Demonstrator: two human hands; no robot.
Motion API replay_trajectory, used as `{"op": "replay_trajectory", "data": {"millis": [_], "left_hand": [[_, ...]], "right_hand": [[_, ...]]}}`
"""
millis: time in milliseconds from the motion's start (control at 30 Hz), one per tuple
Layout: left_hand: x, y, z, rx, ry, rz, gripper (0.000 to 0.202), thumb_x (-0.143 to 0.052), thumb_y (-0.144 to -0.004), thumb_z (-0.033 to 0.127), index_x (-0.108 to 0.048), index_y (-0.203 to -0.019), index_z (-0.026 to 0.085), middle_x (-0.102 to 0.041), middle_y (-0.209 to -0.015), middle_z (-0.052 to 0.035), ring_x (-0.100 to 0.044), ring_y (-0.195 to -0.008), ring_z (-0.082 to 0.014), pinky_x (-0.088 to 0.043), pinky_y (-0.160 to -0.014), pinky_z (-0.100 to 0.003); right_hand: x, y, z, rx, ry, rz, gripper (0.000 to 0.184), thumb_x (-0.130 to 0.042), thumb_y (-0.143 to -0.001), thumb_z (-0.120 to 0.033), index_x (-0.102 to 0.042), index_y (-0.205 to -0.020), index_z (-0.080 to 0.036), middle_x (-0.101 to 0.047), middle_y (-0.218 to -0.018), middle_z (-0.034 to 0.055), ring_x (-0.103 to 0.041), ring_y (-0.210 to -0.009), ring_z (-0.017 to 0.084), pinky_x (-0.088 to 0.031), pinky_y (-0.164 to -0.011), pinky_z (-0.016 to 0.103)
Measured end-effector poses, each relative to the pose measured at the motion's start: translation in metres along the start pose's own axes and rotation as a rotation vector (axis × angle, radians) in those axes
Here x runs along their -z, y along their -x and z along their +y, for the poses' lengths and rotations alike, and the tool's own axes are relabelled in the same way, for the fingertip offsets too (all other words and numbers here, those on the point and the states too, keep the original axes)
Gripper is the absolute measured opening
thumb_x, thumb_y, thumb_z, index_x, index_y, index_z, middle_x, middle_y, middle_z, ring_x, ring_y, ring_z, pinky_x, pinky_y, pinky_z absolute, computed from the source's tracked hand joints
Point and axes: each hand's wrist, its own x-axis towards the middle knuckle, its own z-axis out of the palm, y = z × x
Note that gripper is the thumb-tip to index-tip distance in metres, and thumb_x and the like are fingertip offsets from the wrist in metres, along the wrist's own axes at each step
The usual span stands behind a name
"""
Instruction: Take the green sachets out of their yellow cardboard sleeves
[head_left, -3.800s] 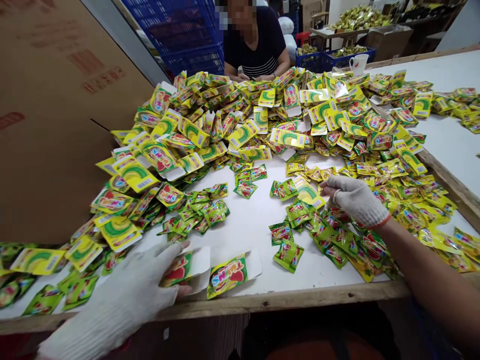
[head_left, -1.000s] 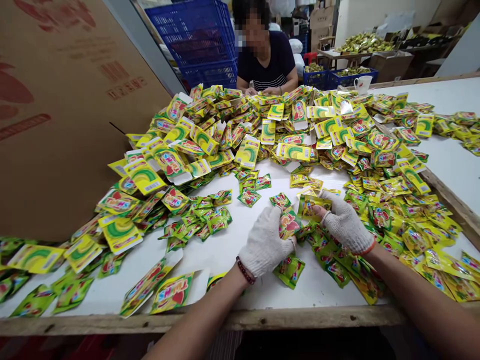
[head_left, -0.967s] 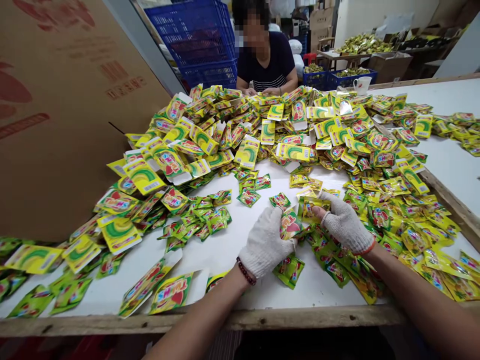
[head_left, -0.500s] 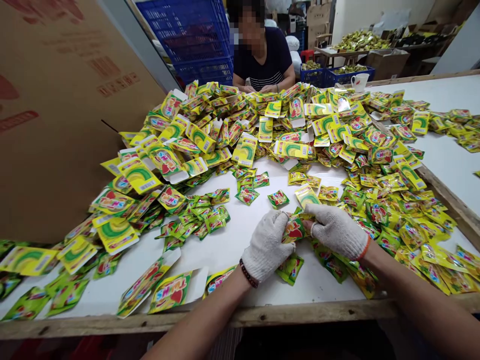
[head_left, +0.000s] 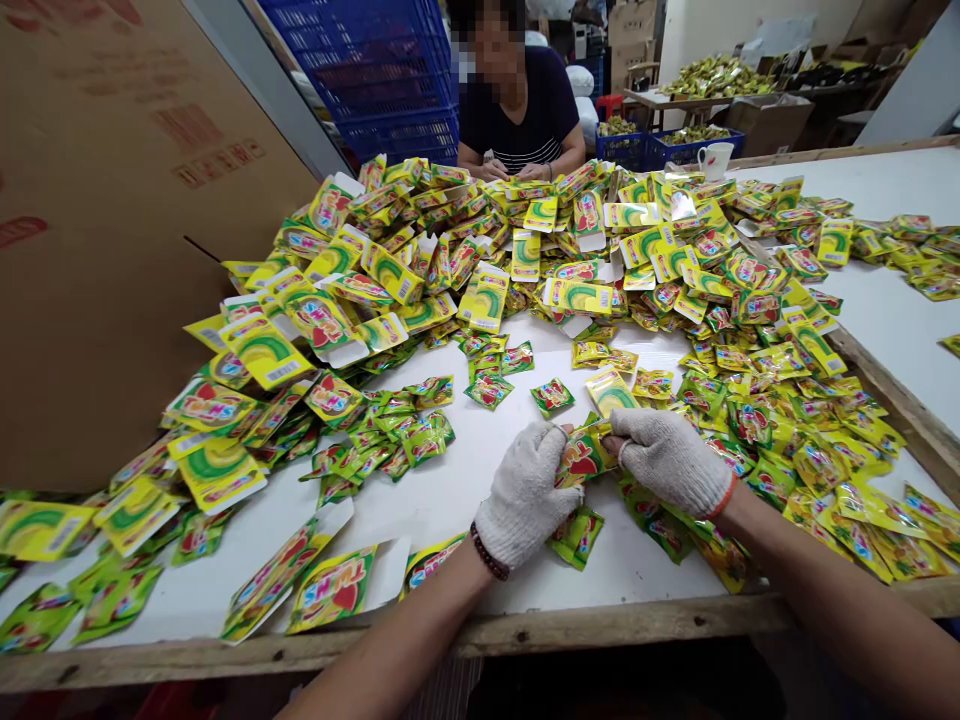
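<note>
Printed carton (head_left: 580,458) lies between the two gloved hands, tilted a little above the bench (head_left: 465,470); the left hand (head_left: 529,490) has its fingers bent round the carton's left end, thumb on the near side, gripping it; the right hand (head_left: 671,460) has its fingers drawn close together at the carton's right end, touching it, though whether they pinch its edge or a sachet there cannot be told.

Just beyond the fingers lies a yellow carton (head_left: 611,390), back face up; beyond the left fingers a single green sachet (head_left: 552,397) lies apart from the rest; another green sachet (head_left: 577,538) sits just below the left fingers, on the near side; to their left is a cluster of green sachets (head_left: 426,438), and nearer the wearer, left of the left wrist, stand or lean three cartons (head_left: 334,590) in a row, the rightmost partly hidden by the forearm.

Right of the right fingers spread yellow sachets (head_left: 825,465); farther beyond both hands rises a heap of cartons (head_left: 484,298), with a co-worker (head_left: 536,110) seated behind it.
</note>
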Motion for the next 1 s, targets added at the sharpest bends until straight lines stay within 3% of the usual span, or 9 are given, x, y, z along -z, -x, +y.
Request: {"op": "replay_trajectory", "data": {"millis": [133, 300, 467, 533, 667, 800, 867, 1000], "left_hand": [[-0.001, 0.000, 0.002, 0.010, 0.029, 0.008, 0.045, -0.065, -0.064, 0.019, -0.056, -0.108, 0.014, -0.060, -0.100, -0.0106, -0.059, -0.093, -0.0261, -0.055, -0.082, -0.040], [-0.003, -0.001, 0.006, -0.012, 0.025, 0.041, 0.045, -0.066, -0.067, 0.022, -0.056, -0.110, 0.013, -0.060, -0.100, -0.0116, -0.059, -0.094, -0.0274, -0.055, -0.083, -0.041], [0.002, -0.004, 0.004, 0.050, -0.001, 0.013, 0.044, -0.066, -0.067, 0.020, -0.057, -0.110, 0.012, -0.061, -0.102, -0.0128, -0.060, -0.095, -0.0278, -0.055, -0.083, -0.042], [0.003, -0.005, 0.003, 0.053, 0.003, 0.010, 0.043, -0.065, -0.068, 0.021, -0.057, -0.109, 0.012, -0.062, -0.103, -0.0139, -0.060, -0.095, -0.0283, -0.055, -0.083, -0.042], [0.006, -0.002, 0.000, -0.005, 0.041, -0.025, 0.046, -0.062, -0.069, 0.021, -0.058, -0.113, 0.010, -0.064, -0.104, -0.0149, -0.060, -0.097, -0.0286, -0.053, -0.086, -0.043], [0.040, 0.007, -0.004, 0.051, -0.018, -0.229, 0.046, -0.062, -0.070, 0.022, -0.061, -0.114, 0.013, -0.065, -0.106, -0.0123, -0.062, -0.097, -0.0266, -0.053, -0.086, -0.039], [0.072, 0.014, -0.012, 0.120, -0.126, -0.371, 0.040, -0.061, -0.075, 0.028, -0.064, -0.113, 0.017, -0.066, -0.105, -0.0101, -0.063, -0.096, -0.0265, -0.052, -0.085, -0.038], [0.128, 0.029, -0.036, 0.231, -0.322, -0.585, 0.049, -0.065, -0.072, 0.047, -0.068, -0.113, 0.020, -0.067, -0.114, -0.0123, -0.063, -0.101, -0.0326, -0.052, -0.085, -0.043]], "right_hand": [[0.003, 0.001, 0.001, 0.038, -0.025, 0.022, 0.018, -0.050, -0.085, -0.023, -0.054, -0.068, -0.019, -0.054, -0.066, -0.0010, -0.047, -0.062, 0.013, -0.032, -0.058, 0.024], [-0.003, 0.002, -0.006, 0.027, 0.015, 0.041, 0.015, -0.049, -0.080, -0.014, -0.058, -0.069, -0.019, -0.058, -0.067, 0.0009, -0.050, -0.065, 0.014, -0.036, -0.061, 0.025], [0.006, 0.003, -0.004, 0.019, -0.330, -0.026, 0.017, -0.052, -0.084, -0.024, -0.068, -0.086, -0.019, -0.068, -0.082, 0.0024, -0.061, -0.077, 0.017, -0.047, -0.071, 0.028], [0.008, 0.004, -0.005, -0.012, -0.516, -0.130, 0.019, -0.055, -0.085, -0.033, -0.067, -0.089, -0.018, -0.067, -0.081, 0.0024, -0.062, -0.070, 0.015, -0.049, -0.065, 0.027], [0.000, 0.007, -0.011, -0.095, -0.854, -0.501, 0.034, -0.053, -0.088, -0.052, -0.056, -0.084, -0.018, -0.058, -0.066, -0.0015, -0.055, -0.046, 0.009, -0.043, -0.044, 0.021], [-0.009, 0.006, -0.016, -0.024, -0.990, -0.638, 0.042, -0.056, -0.085, -0.058, -0.058, -0.096, -0.017, -0.064, -0.083, 0.0032, -0.061, -0.053, 0.010, -0.045, -0.045, 0.020], [-0.006, 0.003, -0.013, -0.054, -0.937, -0.532, 0.038, -0.058, -0.085, -0.051, -0.062, -0.098, -0.016, -0.066, -0.089, 0.0057, -0.059, -0.053, 0.010, -0.045, -0.047, 0.022], [0.013, -0.010, 0.014, -0.084, -0.524, -0.015, 0.021, -0.056, -0.085, -0.033, -0.068, -0.090, -0.016, -0.066, -0.079, 0.0027, -0.056, -0.060, 0.012, -0.046, -0.057, 0.025]]}}
